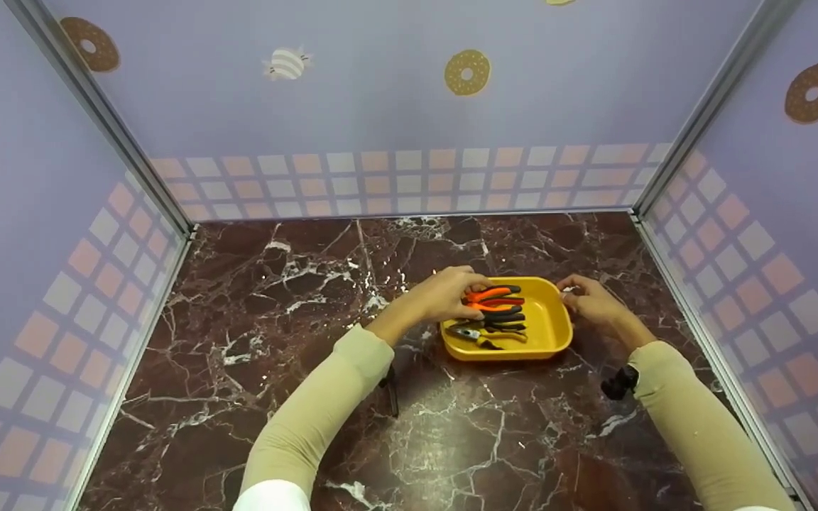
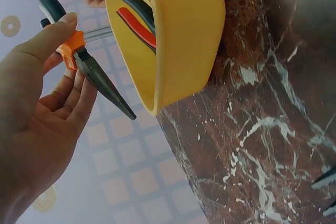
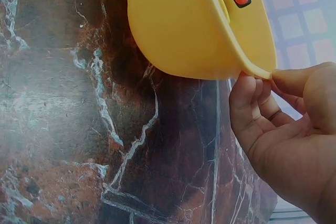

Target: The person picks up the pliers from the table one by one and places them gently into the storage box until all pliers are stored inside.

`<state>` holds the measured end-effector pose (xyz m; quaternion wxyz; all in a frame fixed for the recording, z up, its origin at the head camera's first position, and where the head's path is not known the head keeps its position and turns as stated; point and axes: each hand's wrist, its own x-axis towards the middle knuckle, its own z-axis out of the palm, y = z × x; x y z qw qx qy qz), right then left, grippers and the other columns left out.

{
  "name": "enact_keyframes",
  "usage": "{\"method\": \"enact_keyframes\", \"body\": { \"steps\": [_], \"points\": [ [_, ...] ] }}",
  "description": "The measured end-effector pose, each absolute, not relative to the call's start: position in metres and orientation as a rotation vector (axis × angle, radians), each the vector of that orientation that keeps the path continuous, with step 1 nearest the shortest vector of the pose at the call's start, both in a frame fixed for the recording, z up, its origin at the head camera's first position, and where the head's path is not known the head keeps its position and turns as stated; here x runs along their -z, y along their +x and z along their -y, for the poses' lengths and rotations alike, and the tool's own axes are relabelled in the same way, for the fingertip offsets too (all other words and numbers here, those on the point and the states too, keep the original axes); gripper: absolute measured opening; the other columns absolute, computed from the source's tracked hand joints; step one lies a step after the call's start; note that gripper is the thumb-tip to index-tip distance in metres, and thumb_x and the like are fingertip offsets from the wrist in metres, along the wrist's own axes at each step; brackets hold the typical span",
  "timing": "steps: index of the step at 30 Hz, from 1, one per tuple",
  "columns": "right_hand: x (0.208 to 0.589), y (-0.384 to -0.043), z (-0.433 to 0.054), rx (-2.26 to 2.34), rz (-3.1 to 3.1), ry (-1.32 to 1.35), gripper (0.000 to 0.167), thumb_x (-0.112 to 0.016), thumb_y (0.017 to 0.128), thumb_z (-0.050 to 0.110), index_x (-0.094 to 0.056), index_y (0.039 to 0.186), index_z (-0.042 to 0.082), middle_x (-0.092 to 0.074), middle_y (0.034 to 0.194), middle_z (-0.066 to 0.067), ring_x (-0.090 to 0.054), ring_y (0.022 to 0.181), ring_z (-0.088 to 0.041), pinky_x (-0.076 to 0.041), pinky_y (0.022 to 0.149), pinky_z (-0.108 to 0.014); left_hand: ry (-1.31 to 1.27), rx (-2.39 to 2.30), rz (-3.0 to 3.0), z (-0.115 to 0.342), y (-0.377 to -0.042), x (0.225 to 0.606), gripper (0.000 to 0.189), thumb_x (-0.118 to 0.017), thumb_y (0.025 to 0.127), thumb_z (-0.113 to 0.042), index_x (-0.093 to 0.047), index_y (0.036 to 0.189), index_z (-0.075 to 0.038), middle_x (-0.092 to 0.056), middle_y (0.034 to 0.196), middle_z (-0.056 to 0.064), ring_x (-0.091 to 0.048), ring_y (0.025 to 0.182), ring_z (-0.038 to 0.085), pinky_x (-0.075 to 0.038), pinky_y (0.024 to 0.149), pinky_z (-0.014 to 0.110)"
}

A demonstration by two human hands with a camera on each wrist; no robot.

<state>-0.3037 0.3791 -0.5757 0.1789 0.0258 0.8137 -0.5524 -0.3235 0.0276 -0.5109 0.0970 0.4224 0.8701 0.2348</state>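
My left hand [image 1: 448,294] pinches a pair of needle-nose pliers [image 2: 105,80] by its orange-and-black handles, thumb on one side and fingers on the other. The dark jaws slant past the rim of a yellow plastic bin [image 1: 547,323] in the left wrist view. Inside the bin lie more pliers, among them a pair with yellow-and-black handles [image 1: 508,336] and a red-and-black handle [image 2: 137,27]. At the bin's right end, my right hand [image 3: 294,124] grips the rim between thumb and fingers.
The bin is over a dark red marbled tabletop [image 1: 295,355]. Lilac panels [image 1: 380,106] stand behind and at both sides, with metal strips along their edges. A slender dark thing [image 1: 393,401] shows beside the left forearm.
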Motion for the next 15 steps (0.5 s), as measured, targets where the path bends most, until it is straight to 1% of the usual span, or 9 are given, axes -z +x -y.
{"method": "enact_keyframes", "body": {
  "steps": [6, 10, 15],
  "points": [
    [0.574, -0.303, -0.380, 1.545, -2.303, 0.054, 0.029, -0.047, 0.111, 0.008, -0.050, 0.136, -0.005, -0.057, 0.107, -0.020, -0.063, 0.089, -0.028, -0.062, 0.074, -0.043, 1.257, -0.681, -2.602, -0.037, -0.320, 0.513, 0.060, -0.085, 0.093, -0.033, -0.065, 0.146, -0.013, -0.066, 0.122, 0.006, -0.066, 0.111, 0.023, -0.054, 0.097, 0.034],
    [0.574, -0.303, -0.381, 1.520, -2.321, 0.038, 0.029, -0.047, 0.112, 0.010, -0.051, 0.136, -0.004, -0.057, 0.116, -0.024, -0.064, 0.096, -0.030, -0.063, 0.076, -0.044, 1.267, -0.666, -2.616, -0.041, -0.318, 0.517, 0.059, -0.084, 0.093, -0.035, -0.065, 0.146, -0.015, -0.065, 0.118, 0.004, -0.064, 0.105, 0.020, -0.053, 0.092, 0.032],
    [0.575, -0.304, -0.380, 1.519, -2.319, 0.041, 0.029, -0.049, 0.111, 0.010, -0.052, 0.137, -0.003, -0.058, 0.120, -0.026, -0.065, 0.099, -0.031, -0.063, 0.078, -0.044, 1.257, -0.674, -2.625, -0.043, -0.316, 0.525, 0.058, -0.083, 0.093, -0.036, -0.065, 0.147, -0.021, -0.061, 0.109, 0.000, -0.058, 0.095, 0.015, -0.051, 0.083, 0.030]
  ]
}}
